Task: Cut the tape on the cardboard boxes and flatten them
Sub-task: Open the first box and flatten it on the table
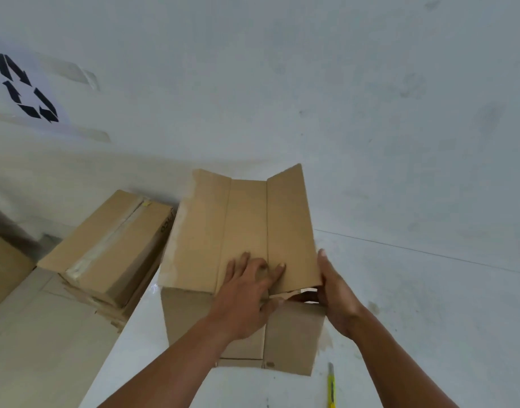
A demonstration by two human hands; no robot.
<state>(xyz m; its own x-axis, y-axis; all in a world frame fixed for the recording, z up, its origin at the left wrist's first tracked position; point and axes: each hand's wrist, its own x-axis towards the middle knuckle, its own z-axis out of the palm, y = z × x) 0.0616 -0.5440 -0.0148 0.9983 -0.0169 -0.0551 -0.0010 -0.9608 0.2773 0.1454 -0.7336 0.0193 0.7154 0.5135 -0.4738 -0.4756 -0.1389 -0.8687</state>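
White surface [429,290]: left hand [244,293] flat on box [244,219], right hand [335,293] gripping flap [291,225] edge.

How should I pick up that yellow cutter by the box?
Probably take the cutter by its yellow body, from above, pinching its two long sides. It lies flat, and the grey tip at its far end looks like the blade, so stay off that.

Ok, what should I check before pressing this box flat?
1. Box top open: ok.
2. Knife out of both hands, lying beside the box: ok.
3. Left hand pressing on the box: ok.
4. Right hand gripping the box edge: ok.
5. Box bottom seam cut: cannot tell.
6. Second box opened: not ok, taped shut.
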